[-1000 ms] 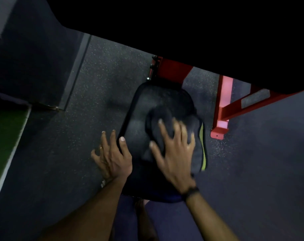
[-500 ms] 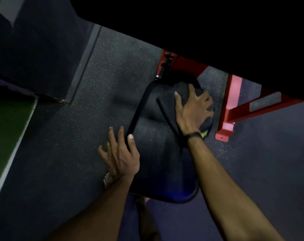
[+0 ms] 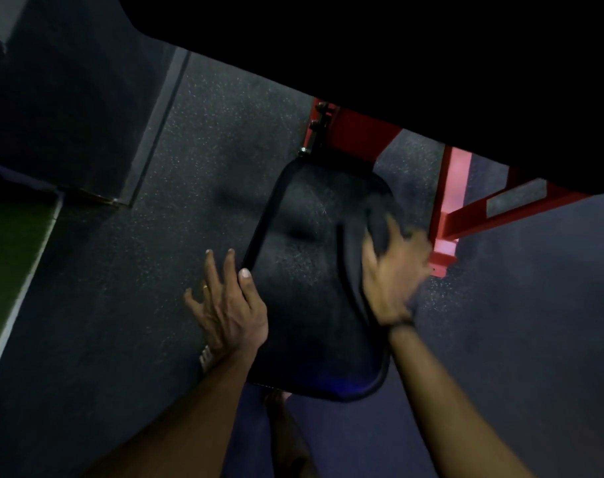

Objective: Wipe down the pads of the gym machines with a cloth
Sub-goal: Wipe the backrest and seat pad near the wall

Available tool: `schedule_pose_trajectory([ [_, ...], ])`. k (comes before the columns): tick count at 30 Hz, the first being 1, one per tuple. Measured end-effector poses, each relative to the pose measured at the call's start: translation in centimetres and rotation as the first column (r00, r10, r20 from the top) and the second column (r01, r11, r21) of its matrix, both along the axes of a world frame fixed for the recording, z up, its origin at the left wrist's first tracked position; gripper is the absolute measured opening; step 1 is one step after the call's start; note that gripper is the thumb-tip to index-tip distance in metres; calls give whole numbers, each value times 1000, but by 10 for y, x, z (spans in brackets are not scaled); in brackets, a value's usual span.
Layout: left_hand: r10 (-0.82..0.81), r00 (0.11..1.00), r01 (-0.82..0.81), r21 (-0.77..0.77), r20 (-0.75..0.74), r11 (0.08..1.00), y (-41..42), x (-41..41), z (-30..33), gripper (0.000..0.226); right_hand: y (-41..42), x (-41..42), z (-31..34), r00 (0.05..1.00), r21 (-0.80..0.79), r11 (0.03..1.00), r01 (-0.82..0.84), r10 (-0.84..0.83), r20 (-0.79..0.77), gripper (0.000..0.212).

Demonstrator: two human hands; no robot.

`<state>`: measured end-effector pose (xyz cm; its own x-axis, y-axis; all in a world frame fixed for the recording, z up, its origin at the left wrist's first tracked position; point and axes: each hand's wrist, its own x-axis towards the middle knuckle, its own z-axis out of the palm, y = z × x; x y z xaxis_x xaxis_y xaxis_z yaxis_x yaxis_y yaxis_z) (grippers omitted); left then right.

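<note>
A black padded seat (image 3: 304,270) of a red-framed gym machine fills the middle of the view. A dark cloth (image 3: 355,267) lies along the pad's right side. My right hand (image 3: 393,270), blurred by motion, presses the cloth against the pad's right edge with spread fingers. My left hand (image 3: 228,305) rests on the pad's left edge, thumb on top of the pad and fingers straight down its side, with a ring on one finger.
The red steel frame (image 3: 449,215) stands right of the pad, its foot on the speckled dark rubber floor (image 3: 197,167). A black mass fills the top of the view. A green strip (image 3: 7,257) with a white line runs at the left.
My right hand has slid the cloth from the pad's far end back down along its right edge. My left hand has stayed on the left edge.
</note>
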<state>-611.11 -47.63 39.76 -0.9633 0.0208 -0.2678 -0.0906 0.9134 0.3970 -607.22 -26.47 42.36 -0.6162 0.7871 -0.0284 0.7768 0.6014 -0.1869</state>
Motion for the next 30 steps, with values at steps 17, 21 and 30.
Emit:
schedule_pose_trajectory([
  [17, 57, 998, -57, 59, 14, 997, 0, 1, -1, 55, 1, -42, -6, 997, 54, 998, 24, -28, 74, 72],
  [21, 49, 999, -50, 54, 14, 997, 0, 1, 0, 59, -21, -115, -10, 986, 42, 989, -140, 135, 96, 74],
  [30, 59, 998, -60, 69, 14, 996, 1, 0, 1, 59, -59, 60, 13, 924, -44, 931, -361, 364, 121, 71],
])
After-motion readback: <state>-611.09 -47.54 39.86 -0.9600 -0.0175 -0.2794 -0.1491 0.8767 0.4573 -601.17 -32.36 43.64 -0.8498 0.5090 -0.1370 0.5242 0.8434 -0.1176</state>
